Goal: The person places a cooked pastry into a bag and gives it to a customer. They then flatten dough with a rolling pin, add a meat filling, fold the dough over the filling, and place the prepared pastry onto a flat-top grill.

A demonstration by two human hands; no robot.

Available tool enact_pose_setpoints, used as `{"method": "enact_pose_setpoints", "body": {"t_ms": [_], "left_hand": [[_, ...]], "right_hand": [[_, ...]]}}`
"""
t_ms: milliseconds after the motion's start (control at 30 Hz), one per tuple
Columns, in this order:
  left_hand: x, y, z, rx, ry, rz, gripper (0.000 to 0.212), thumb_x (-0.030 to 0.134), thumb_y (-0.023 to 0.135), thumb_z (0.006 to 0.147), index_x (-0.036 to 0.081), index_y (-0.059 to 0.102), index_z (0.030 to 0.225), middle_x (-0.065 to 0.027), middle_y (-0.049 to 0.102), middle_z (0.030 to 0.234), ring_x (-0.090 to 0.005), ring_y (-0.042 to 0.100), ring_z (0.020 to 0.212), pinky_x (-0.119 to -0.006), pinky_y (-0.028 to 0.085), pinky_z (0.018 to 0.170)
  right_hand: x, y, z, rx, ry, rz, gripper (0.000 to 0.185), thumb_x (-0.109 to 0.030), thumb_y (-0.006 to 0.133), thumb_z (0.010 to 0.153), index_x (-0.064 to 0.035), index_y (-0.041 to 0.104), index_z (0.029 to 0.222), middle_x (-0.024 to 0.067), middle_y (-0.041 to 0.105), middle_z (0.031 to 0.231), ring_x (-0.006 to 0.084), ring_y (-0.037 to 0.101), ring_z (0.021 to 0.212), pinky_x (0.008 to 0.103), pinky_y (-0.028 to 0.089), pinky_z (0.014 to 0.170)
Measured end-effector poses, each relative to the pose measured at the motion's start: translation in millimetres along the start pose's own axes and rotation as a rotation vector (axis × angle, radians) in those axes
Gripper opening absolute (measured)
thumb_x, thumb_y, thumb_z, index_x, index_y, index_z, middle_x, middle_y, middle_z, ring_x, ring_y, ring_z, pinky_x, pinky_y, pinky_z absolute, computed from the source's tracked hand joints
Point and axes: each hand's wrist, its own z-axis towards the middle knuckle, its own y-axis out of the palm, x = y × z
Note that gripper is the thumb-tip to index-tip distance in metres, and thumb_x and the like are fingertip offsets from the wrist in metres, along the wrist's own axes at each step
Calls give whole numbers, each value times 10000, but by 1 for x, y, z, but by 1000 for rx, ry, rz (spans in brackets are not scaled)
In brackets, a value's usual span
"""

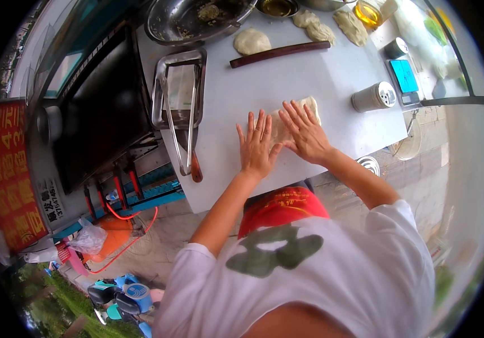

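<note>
A flattened piece of pale dough (281, 130) lies on the light work table (220, 97) in front of me. Both palms face down on it: my left hand (256, 145) covers its left part, and my right hand (305, 133) covers its right part. The fingers of each hand are spread, and the thumbs come close together over the near part of the dough. One corner of the dough shows beyond my right fingertips. Beyond my hands, a dark wooden rolling pin (280, 54) rests beside a round dough piece (252, 41).
A steel tray (156, 105) with tongs (170, 126) stands left, next to a dark griddle (102, 105). A large steel bowl (161, 31) and more dough pieces (350, 27) sit at the back. To the right are a metal shaker (366, 99) and a scale (404, 76).
</note>
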Motion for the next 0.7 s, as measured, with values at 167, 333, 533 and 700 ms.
{"method": "enact_pose_setpoints", "body": {"t_ms": [167,333,533,700], "left_hand": [[-14,-9,0,-311,-39,124,865,657,389,1094,85,262,1730,-100,189,1822,-357,122,1684,-716,-1,1291],[-3,2,4,-256,-40,140,829,647,405,1092,146,266,1738,-93,169,1827,-345,106,1687,-716,-27,1292],[28,8,35,-238,68,163,775,588,437,1103,196,254,1746,-48,176,1829,-343,114,1686,-737,-16,1286],[9,22,74,-351,270,110,731,541,396,1133,172,244,1746,-35,165,1831,-322,110,1689,-703,11,1304]], "right_hand": [[-25,23,-29,-94,-150,8,967,-721,476,1021,-64,288,1705,154,231,1793,354,149,1675,573,84,1360],[-2,14,-35,-69,-9,23,1006,-757,480,990,-100,263,1721,121,211,1804,320,138,1680,559,68,1366],[48,7,-61,-128,-45,-114,1024,-749,511,976,-132,220,1739,86,201,1812,283,122,1686,542,58,1373],[49,-1,-58,-140,-7,-126,1066,-718,593,951,-76,236,1724,108,238,1797,291,131,1684,543,66,1373]]}}
